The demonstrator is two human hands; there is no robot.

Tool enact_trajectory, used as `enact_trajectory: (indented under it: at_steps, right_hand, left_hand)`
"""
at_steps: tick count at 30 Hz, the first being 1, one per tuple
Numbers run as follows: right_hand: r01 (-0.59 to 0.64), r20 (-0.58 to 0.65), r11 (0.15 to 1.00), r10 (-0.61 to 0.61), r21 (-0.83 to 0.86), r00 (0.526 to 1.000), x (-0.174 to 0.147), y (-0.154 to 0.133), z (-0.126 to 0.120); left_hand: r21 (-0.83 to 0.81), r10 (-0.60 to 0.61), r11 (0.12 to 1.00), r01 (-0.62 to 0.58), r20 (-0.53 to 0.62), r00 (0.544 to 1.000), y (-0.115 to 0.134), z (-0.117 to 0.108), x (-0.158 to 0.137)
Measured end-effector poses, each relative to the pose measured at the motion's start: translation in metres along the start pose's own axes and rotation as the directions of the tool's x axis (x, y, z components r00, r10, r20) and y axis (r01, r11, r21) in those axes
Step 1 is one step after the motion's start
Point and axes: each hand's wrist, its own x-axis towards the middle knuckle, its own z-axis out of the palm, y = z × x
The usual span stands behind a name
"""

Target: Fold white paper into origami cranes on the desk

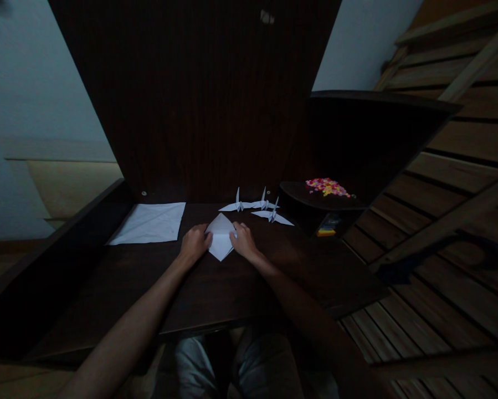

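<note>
A white sheet of folded paper, diamond-shaped with a crease across it, lies on the dark wooden desk between my hands. My left hand grips its left corner, thumb on top. At the right corner, my right hand holds the paper in the same way, fingers curled round the edge. Just behind it stand three white paper cranes: one crane at the left, another crane touching or close beside it, and a nearer crane with its wings spread.
White square sheets of paper lie at the desk's left. A low shelf at the right bears a pile of small pink, red and yellow pieces. Beneath it is a yellow-orange item. A dark side panel borders the left.
</note>
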Motion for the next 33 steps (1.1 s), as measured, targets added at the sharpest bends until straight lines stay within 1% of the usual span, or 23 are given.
enact_trajectory:
  at_steps: [3,7,11,13,17,23,28,31,33]
  right_hand:
    - [-0.014,-0.008,0.999,0.014,0.044,1.000,0.0008,-0.0005,0.0000]
    - [-0.047,-0.038,0.992,0.052,0.120,0.998,0.0012,-0.0010,-0.0003]
    - [-0.043,-0.083,0.977,0.062,0.210,0.995,0.0007,-0.0006,0.0006]
    - [-0.045,-0.089,0.973,0.066,0.225,0.994,0.0000,-0.0006,0.0007]
    - [-0.050,-0.095,0.979,0.070,0.200,0.993,-0.0020,-0.0026,-0.0009]
    - [-0.045,-0.089,0.982,0.062,0.181,0.994,-0.0045,-0.0047,-0.0027]
    - [0.008,-0.067,0.990,0.002,0.141,0.998,-0.0048,-0.0036,-0.0035]
    - [0.028,-0.033,0.996,-0.025,0.082,0.999,-0.0052,-0.0043,-0.0052]
    - [0.063,-0.005,0.997,-0.063,0.043,0.998,-0.0054,-0.0053,-0.0062]
  left_hand:
    - [-0.033,-0.012,0.999,0.011,-0.012,1.000,0.0004,0.0004,-0.0001]
    - [-0.077,-0.061,0.995,0.060,-0.011,0.998,-0.0011,0.0029,0.0015]
    - [-0.144,-0.107,0.984,0.104,-0.014,0.994,-0.0008,0.0037,0.0027]
    - [-0.173,-0.128,0.977,0.124,-0.010,0.992,-0.0001,0.0036,0.0026]
    - [-0.205,-0.130,0.971,0.123,-0.021,0.991,0.0001,0.0046,0.0024]
    - [-0.210,-0.141,0.969,0.131,-0.036,0.989,-0.0013,0.0071,0.0028]
    - [-0.216,-0.164,0.965,0.149,-0.054,0.985,-0.0005,0.0075,0.0019]
    - [-0.217,-0.181,0.962,0.165,-0.056,0.982,0.0015,0.0066,0.0011]
    - [-0.213,-0.192,0.961,0.177,-0.051,0.980,0.0030,0.0057,0.0007]
